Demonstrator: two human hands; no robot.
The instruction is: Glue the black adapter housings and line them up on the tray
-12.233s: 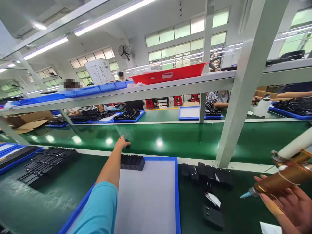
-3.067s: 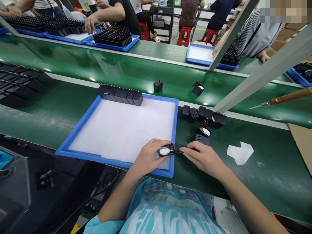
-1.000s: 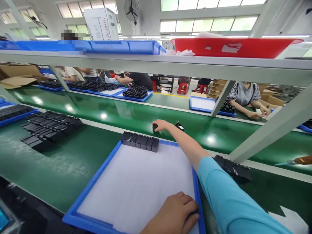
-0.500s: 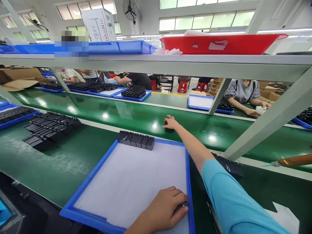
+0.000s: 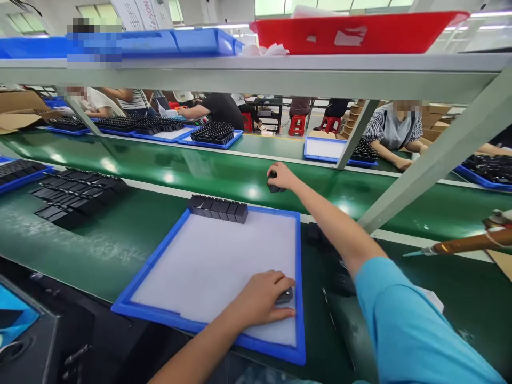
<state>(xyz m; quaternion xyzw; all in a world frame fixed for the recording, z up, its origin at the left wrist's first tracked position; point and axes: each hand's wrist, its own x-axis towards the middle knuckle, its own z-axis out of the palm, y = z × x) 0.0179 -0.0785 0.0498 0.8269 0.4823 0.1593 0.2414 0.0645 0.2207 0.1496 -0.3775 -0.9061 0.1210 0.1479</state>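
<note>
Left hand (image 5: 262, 298): thumb and fingers part-curled around black boxy plastic adapter (image 5: 285, 296), above right side of white-lined, blue-rimmed rectangular tray (image 5: 302, 288). Right hand (image 5: 283, 176): fingers bent close on small black plastic block (image 5: 276, 188), at glossy green belt (image 5: 224, 178); contact with belt unclear. Row of black box-shaped plugs (image 5: 219, 209) along tray's far edge.
</note>
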